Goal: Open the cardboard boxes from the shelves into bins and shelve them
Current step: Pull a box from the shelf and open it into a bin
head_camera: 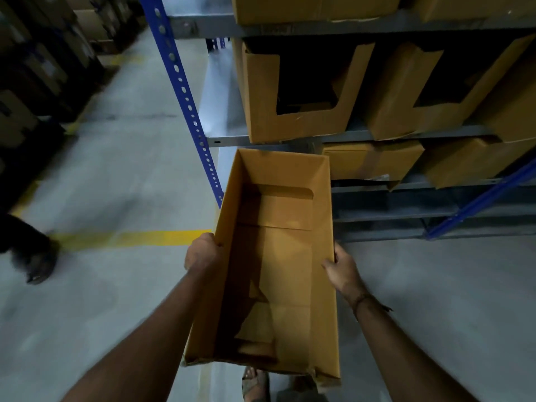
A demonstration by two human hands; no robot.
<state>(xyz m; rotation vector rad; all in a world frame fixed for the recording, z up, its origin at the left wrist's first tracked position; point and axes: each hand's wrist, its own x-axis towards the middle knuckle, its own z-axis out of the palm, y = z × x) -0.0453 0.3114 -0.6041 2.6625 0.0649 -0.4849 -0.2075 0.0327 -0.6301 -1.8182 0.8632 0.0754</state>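
Holding the opened cardboard box (278,271) out over the floor (116,169), we keep it level with one hand on each long wall, its open top up. Our left hand (203,253) has its fingers curled over the left rim; our right hand (342,268) clamps the right wall, thumb at the edge. The far end points at the lower shelf (377,187) beside the blue upright (185,91), likely so it slides in next to the cut-front bins (298,91).

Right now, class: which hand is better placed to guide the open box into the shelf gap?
Left, probably. The left hand grips the open box on the wall nearest the blue upright; the right hand holds the far wall.
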